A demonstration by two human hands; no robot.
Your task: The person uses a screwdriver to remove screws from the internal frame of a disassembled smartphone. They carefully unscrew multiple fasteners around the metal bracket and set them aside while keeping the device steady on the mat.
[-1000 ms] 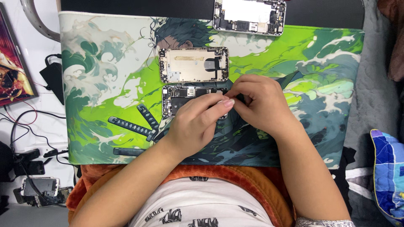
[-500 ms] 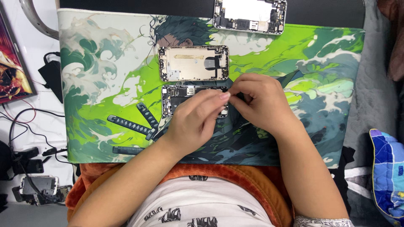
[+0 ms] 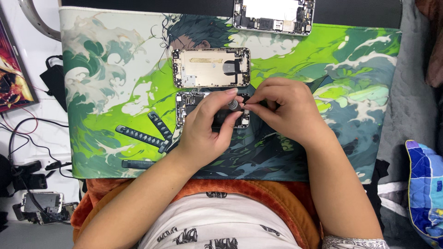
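Note:
My left hand (image 3: pixel 207 127) rests over an opened phone body (image 3: pixel 188 103) lying on a green illustrated mat (image 3: pixel 115 92). Its thumb and fingers are closed around a small grey tool handle (image 3: pixel 233 104), with the index finger curled over the top. Close against it from the right, my right hand (image 3: pixel 284 110) has its fingertips pinched together on a small dark part beside the tool's tip. Most of the phone body is hidden beneath both hands. Just above them lies a separate gold-coloured phone back housing (image 3: pixel 212 68), inner side up.
Another opened phone (image 3: pixel 273 11) lies at the mat's top edge. Left of the mat are a black charger (image 3: pixel 53 80), tangled cables (image 3: pixel 27 143), old phones (image 3: pixel 41 203) and a picture (image 3: pixel 11 78). A blue patterned cloth (image 3: pixel 427 184) lies at the right.
My hands have stayed over the phone body. The left hand's fingers have closed higher around the grey tool, and the right fingertips have drawn in to meet it.

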